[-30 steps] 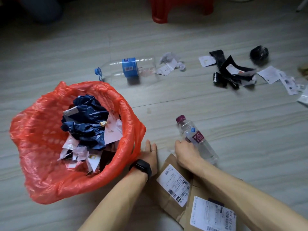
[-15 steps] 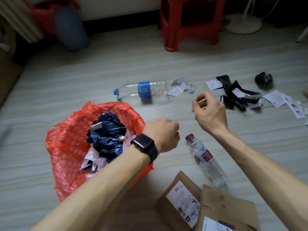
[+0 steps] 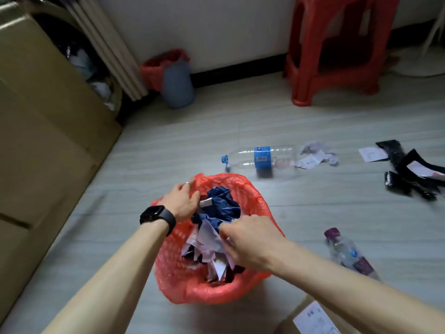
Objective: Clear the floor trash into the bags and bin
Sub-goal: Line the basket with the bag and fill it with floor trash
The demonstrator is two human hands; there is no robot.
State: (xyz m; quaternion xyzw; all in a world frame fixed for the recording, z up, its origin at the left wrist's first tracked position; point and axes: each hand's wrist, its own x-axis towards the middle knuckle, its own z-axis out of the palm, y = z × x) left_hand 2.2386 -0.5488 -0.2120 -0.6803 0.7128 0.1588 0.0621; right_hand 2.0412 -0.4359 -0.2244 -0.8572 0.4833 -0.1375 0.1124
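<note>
**Trash bag: packing step in hand, floor litter not yet cleared**

Trash collected so far sits in the red bag, which stands mid-floor, toward the near edge. A mesh pattern under the plastic suggests a bin inside. Contents are blue wrap at the far side and papers heaped at the near side, up to about rim level.

Left hand is at the bag's far-left rim. Its fingers fold over the outside and the thumb sits inside, so it appears to grip the plastic. Motion blur makes this uncertain.

Right hand is over the right rim. Its fingers are curled close together down onto the papers, seemingly pinching them. The tips are hidden.

Judgement: the step in hand is settling the load while the rim is held steady. The task is partway done.

On the floor:
- Blue-label bottle lies just beyond the bag, with scraps at its base end.
- Black pieces lie toward the right edge.
- Purple-cap bottle lies near the bag's right side.
- Box sits at the near-right corner.
- Blue bin stands at the far edge by the wall, well apart from the bag.

Next move: free the right hand and take a bottle. The purple-cap one lies closest to it. The bag looks nearly full and the bottles are bulky, so they probably need the blue bin or a firmer press first.
</note>
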